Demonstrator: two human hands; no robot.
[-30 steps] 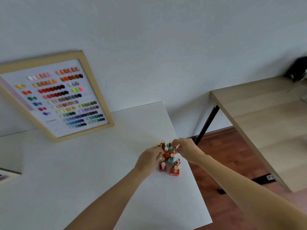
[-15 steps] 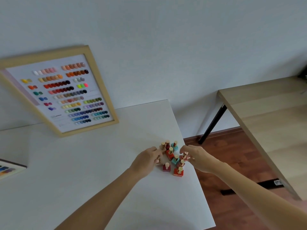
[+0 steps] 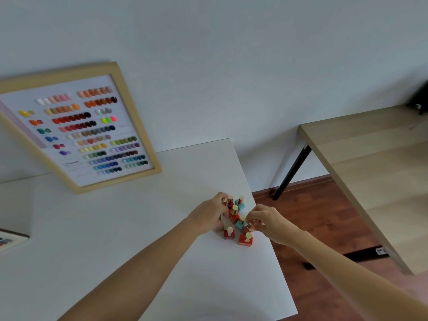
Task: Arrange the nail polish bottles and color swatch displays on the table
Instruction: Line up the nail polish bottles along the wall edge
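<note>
Several small nail polish bottles (image 3: 234, 215), red and teal with gold caps, stand clustered near the right edge of the white table (image 3: 120, 228). My left hand (image 3: 209, 215) is curled against the cluster's left side, fingers around a gold-capped bottle (image 3: 225, 201) at the back. My right hand (image 3: 266, 222) pinches the cap of a dark red bottle (image 3: 249, 225) on the cluster's right side. A large wood-framed color swatch display (image 3: 78, 128) leans against the wall at the table's back left. A second swatch display (image 3: 11, 238) shows partly at the left edge.
The white table's right edge runs just past the bottles, with wooden floor (image 3: 324, 216) below. A light wood table (image 3: 375, 181) on black legs stands to the right. A dark object (image 3: 420, 98) sits at its far corner.
The view has shifted slightly. My right hand came off the top of the cluster to its right side and closed on a bottle cap; my left hand reached further toward the back bottle.
</note>
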